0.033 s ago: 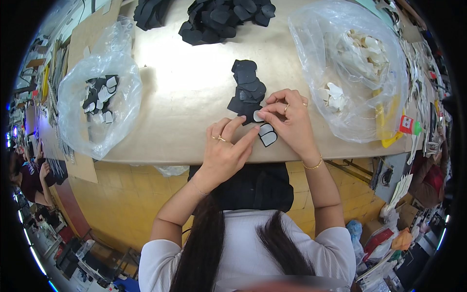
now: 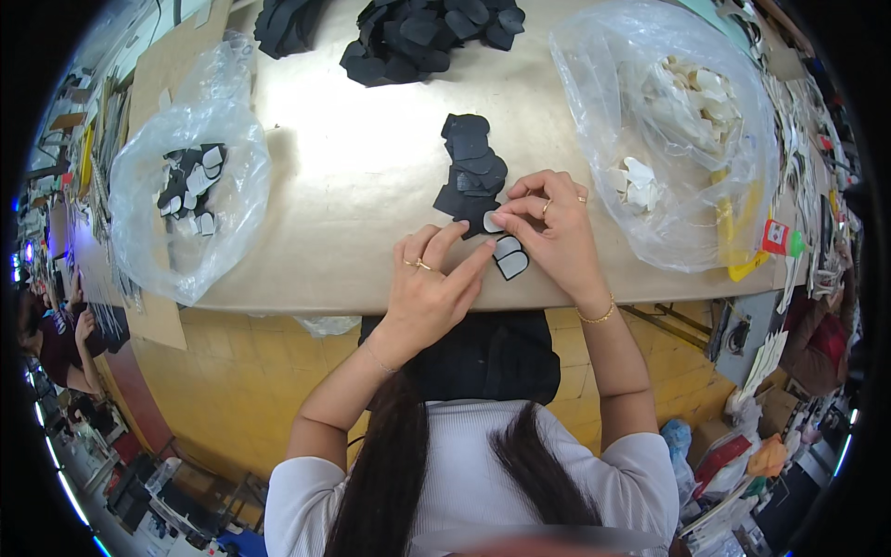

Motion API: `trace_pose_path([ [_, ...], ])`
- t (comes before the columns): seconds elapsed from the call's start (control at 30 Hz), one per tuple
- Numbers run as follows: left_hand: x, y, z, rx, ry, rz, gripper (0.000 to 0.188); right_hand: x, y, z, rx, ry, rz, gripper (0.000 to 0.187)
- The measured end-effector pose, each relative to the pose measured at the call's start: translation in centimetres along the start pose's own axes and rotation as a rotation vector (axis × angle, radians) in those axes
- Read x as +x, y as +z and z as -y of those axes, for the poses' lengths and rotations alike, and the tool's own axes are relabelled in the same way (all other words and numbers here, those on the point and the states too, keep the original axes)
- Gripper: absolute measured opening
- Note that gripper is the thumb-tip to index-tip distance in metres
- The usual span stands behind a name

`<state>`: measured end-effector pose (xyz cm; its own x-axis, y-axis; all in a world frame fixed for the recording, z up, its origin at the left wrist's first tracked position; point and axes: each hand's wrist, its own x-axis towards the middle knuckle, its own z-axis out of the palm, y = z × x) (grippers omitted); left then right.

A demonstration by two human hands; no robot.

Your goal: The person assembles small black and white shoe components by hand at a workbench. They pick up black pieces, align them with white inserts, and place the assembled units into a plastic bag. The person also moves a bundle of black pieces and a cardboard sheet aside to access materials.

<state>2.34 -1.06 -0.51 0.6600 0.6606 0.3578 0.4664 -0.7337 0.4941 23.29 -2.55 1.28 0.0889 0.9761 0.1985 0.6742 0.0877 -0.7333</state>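
On the table, a loose row of overlapping black pieces (image 2: 475, 167) runs toward me. At its near end my right hand (image 2: 548, 218) pinches a small white rounded patch (image 2: 491, 222) between thumb and fingertips, over the last black piece. My left hand (image 2: 436, 278) has its fingers apart; one fingertip touches the edge of that black piece and the index finger points beside the patch. Just below the fingertips lie black-edged pieces with white rounded faces (image 2: 511, 265), one overlapping another. Whether the pinched patch is stuck to the black piece, I cannot tell.
A heap of black rounded pieces (image 2: 418, 42) lies at the far side. On the left, an open clear plastic bag (image 2: 246, 186) holds black-and-white pieces. Another clear bag (image 2: 594, 102) on the right contains white scraps. A red-and-green bottle (image 2: 780, 239) stands near the right edge.
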Motion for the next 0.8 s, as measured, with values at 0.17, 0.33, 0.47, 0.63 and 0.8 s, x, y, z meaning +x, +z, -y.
trace_pose_path([
  [0.17, 0.42, 0.27, 0.19, 0.047, -0.016, 0.027, 0.046, 0.31, 0.17, -0.36, -0.018, -0.036, -0.027, 0.014],
  [0.33, 0.39, 0.2, 0.01, 0.057, -0.039, 0.035, 0.046, 0.23, 0.47, -0.35, 0.015, -0.02, -0.057, 0.013],
  [0.47, 0.42, 0.17, -0.12, 0.061, -0.064, 0.059, 0.051, 0.27, 0.53, -0.42, 0.017, -0.028, -0.063, 0.013],
  [0.63, 0.55, 0.29, -0.23, 0.081, -0.064, 0.053, 0.05, 0.2, 0.53, -0.42, 0.006, -0.017, -0.058, 0.012],
  [0.8, 0.61, 0.39, -0.28, 0.097, -0.074, 0.062, 0.048, 0.22, 0.69, -0.46, 0.0, -0.031, -0.071, 0.012],
])
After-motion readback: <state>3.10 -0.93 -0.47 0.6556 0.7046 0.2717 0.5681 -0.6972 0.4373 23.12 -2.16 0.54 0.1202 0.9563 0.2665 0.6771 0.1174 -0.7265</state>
